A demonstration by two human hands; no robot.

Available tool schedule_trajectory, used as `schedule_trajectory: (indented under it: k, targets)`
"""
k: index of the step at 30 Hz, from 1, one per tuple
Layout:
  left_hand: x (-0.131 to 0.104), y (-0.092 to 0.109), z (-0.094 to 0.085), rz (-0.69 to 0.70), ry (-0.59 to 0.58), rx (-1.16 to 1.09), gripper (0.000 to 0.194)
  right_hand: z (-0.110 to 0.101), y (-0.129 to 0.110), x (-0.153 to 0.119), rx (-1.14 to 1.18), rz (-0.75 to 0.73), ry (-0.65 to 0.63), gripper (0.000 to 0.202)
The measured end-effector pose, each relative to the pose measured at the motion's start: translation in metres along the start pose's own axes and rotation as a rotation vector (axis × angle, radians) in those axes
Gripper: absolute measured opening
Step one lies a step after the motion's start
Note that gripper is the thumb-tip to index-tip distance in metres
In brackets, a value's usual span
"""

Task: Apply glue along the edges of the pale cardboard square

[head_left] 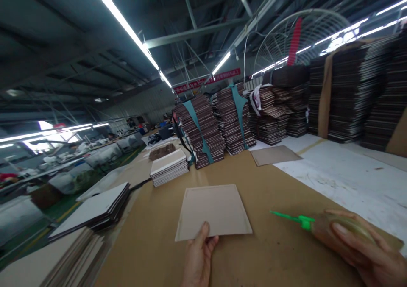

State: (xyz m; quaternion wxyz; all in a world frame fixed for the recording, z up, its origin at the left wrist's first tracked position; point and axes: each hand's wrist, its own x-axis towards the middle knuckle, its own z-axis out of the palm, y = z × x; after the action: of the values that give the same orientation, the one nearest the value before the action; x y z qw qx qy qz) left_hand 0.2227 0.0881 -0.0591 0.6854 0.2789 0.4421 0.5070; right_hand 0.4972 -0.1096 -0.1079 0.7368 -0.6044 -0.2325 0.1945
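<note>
Nearest, left hand (199, 257) pinches the grey board panel (213, 211)'s near edge; right hand (362, 246), wrapped round a glue bottle (337, 229), aims its green nozzle (288, 217) left toward it.

The board sheet (213, 210) looks like matt grey cardboard; the desk (152, 244) wears rough brown kraft paper; at three o'clock, the bottle (337, 229) is glossy plastic.

Tall banded board stacks (219, 126), small white-topped stack (168, 167), loose brown sheet (275, 154), fan guard (302, 32), red banner (206, 81).
</note>
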Motion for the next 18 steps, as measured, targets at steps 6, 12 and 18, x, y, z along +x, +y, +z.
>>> schedule_trajectory:
  k: [6,12,18]
  targets:
    - [-0.004,-0.009,0.055,-0.091,0.016,-0.048,0.015,0.005,0.0,-0.003,0.309,0.122,0.157,0.031]
    - [-0.008,-0.056,0.133,-0.179,-0.034,-0.096,0.016,0.005,-0.004,-0.01,0.42,0.139,0.259,0.022]
    - [-0.017,-0.113,0.201,-0.274,-0.057,-0.149,0.015,-0.007,0.024,-0.009,0.461,0.159,0.273,0.028]
